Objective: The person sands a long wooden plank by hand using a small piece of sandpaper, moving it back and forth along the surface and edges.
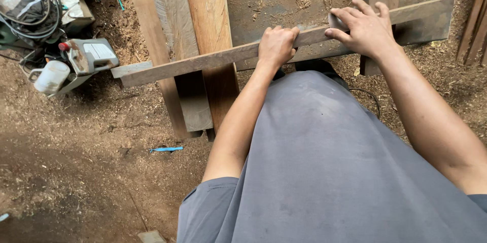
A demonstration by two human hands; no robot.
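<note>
1. Plank first — the long narrow wooden strip [213, 60] lies across the view, its long axis running from near-left up to far-right, resting over the broader boards [203, 25] that point away from me.

2. I see my left hand [276, 45] sitting on top of the strip about midway along it, fingers [284, 32] curled shut over its far edge, so the strip is clasped from above.

3. My right hand [368, 30] is further along to the right, well apart from the left one. Its fingers are spread narrow around a small pale grey block [336, 21], pinned flat against the strip's top face.

4. The relation that counts: the free length of the strip stretches leftward from the block, with the left hand between the block and the far-left end [124, 73] — the right hand is the one nearer the strip's right end.

5. Off to the left on the sawdust floor [76, 162] I make out a white mug [50, 76], a grey power tool [91, 55] and coiled cable [28, 4], all well apart from both hands.

6. A small blue scrap [166, 149] lies on the floor near my left side.
</note>
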